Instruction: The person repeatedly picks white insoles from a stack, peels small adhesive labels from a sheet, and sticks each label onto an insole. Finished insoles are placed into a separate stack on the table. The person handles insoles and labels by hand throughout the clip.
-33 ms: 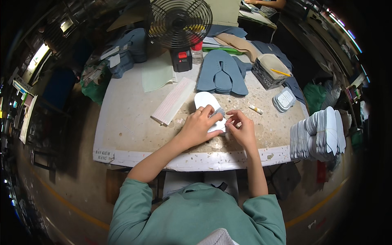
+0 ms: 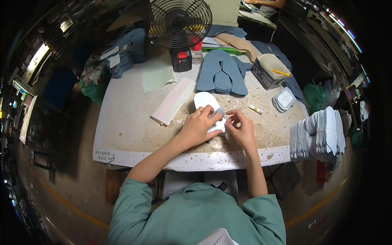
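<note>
A white insole-shaped piece [image 2: 204, 99] lies on the table in front of me, its rounded end pointing away. My left hand [image 2: 198, 126] grips its middle, fingers bent over the top and thumb along the near end. Between those fingers and my right hand, a small grey piece [image 2: 219, 111] stands up from the white surface. My right hand [image 2: 241, 127] is at the right edge of the insole, thumb and fingertips pinched together. Whatever lies between those fingertips is too small to tell. The near end of the insole is partly covered by my hands.
Beyond the hands are stacked blue-grey shoe pieces [image 2: 221, 73], a black fan [image 2: 179, 24] and a clear bottle [image 2: 197, 56]. A printed strip [image 2: 173, 101] lies left. To the right are a small tube [image 2: 256, 109], a box [image 2: 265, 77], small grey pieces [image 2: 284, 99] and bundled insoles [image 2: 314, 136].
</note>
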{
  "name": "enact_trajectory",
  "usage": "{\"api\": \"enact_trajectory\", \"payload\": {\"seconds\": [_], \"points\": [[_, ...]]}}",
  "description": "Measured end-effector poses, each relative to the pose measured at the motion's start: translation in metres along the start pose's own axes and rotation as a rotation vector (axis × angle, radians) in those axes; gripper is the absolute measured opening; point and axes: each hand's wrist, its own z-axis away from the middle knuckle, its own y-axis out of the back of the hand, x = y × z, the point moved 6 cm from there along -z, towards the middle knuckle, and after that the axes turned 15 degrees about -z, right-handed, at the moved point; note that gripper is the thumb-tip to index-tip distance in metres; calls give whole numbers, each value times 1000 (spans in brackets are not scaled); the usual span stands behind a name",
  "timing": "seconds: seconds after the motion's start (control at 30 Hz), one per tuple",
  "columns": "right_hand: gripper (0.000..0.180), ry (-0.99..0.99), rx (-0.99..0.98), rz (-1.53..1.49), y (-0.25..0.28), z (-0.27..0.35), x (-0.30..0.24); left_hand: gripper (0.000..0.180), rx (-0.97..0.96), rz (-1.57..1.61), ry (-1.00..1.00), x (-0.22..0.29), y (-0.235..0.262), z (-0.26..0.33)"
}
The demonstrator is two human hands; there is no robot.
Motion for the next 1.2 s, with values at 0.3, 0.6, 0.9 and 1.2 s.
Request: {"api": "enact_trajectory", "payload": {"seconds": [0.3, 0.6, 0.9, 1.2], "points": [[33, -74, 12, -57, -3, 5, 6, 44, 19, -38, -12, 5, 3, 3], [41, -50, -100, -201, -23, 9, -7, 23, -4, 409, 171, -31, 13, -7], [25, 124, 82, 89, -44, 15, -18, 35, -89, 256, 59, -27, 8, -1], [20, -107, 230, -235, -1, 10, 4, 48, -70, 181, -8, -24, 5, -2]]}}
